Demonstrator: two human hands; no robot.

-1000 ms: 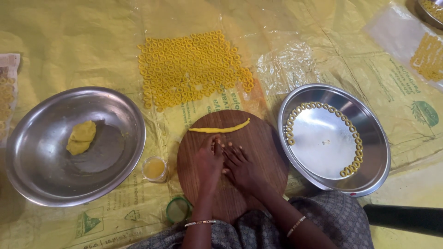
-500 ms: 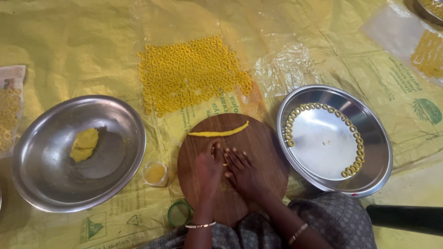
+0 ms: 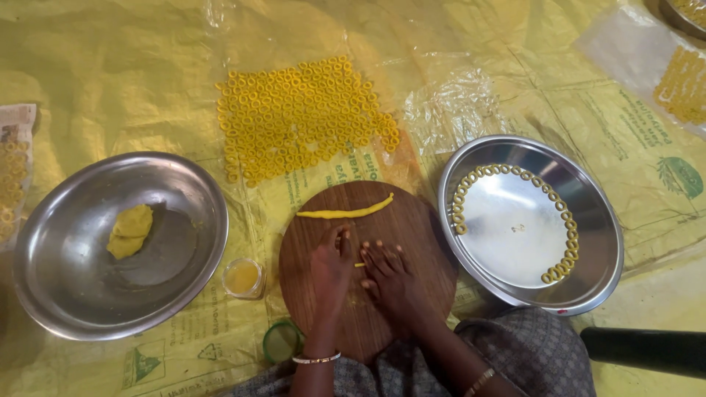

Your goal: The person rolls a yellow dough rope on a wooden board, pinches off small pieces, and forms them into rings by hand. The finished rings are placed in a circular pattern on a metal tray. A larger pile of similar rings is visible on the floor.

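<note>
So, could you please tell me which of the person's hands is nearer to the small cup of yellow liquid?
Left. The left hand lies flat on the wooden board, just right of the small cup; the right hand lies farther right, beyond the left.

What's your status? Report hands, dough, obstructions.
Left hand and right hand flat on round wooden board, pressing small dough piece. Rolled dough strand ahead. Nothing obstructing.

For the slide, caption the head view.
Both hands roll yellow dough on a round wooden board between two steel plates.
</note>
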